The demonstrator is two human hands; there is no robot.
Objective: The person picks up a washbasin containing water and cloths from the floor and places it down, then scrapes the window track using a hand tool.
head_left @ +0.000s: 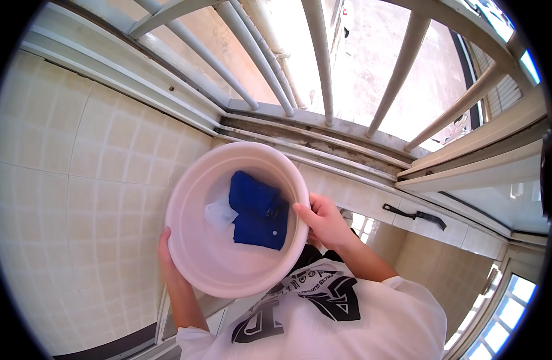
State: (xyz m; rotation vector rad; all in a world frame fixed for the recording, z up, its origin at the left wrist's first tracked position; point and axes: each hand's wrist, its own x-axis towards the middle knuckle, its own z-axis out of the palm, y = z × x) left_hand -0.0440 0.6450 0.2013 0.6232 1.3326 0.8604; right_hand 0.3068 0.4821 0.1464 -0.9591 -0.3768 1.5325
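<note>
A pale pink plastic basin (195,264) is held up in front of my body, its open top facing me. Inside lie a folded dark blue cloth item (259,228) with a small light round spot on it, and beside that a crumpled white piece (219,213), cloth or paper, I cannot tell which. My left hand (166,252) grips the basin's left side, with most fingers hidden behind the wall. On the opposite side my right hand (324,221) holds the rim, thumb on top and fingers underneath.
Ahead is a window with metal bars (324,72) above a dirty sliding track (324,141). A black brush (429,218) with a handle lies on the white tiled ledge (477,243) at right. Beige tiled wall (108,174) rises close on the left.
</note>
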